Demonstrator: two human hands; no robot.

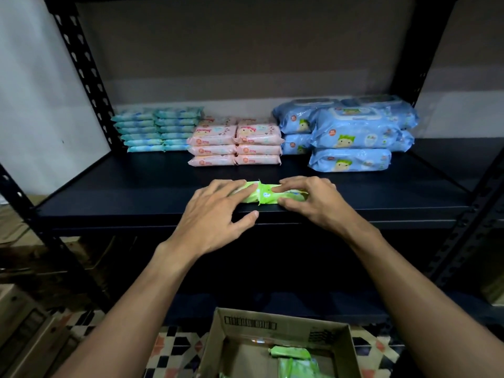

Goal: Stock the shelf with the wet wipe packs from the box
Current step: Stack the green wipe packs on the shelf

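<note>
Two green wet wipe packs lie end to end at the front edge of the dark shelf (131, 192). My left hand (215, 214) rests flat on the left green pack (246, 194), fingers straight, thumb apart on the shelf lip. My right hand (316, 203) holds the right green pack (294, 193), fingers over its top and thumb against its front side. The open cardboard box (275, 323) stands on the floor below, with more green packs (293, 354) lying in it.
At the back of the shelf stand stacks of teal packs (158, 129), pink packs (236, 144) and large blue packs (351, 132). Black slotted uprights (81, 77) frame both sides. Patterned floor tiles (174, 347) and cartons (24, 309) lie at lower left.
</note>
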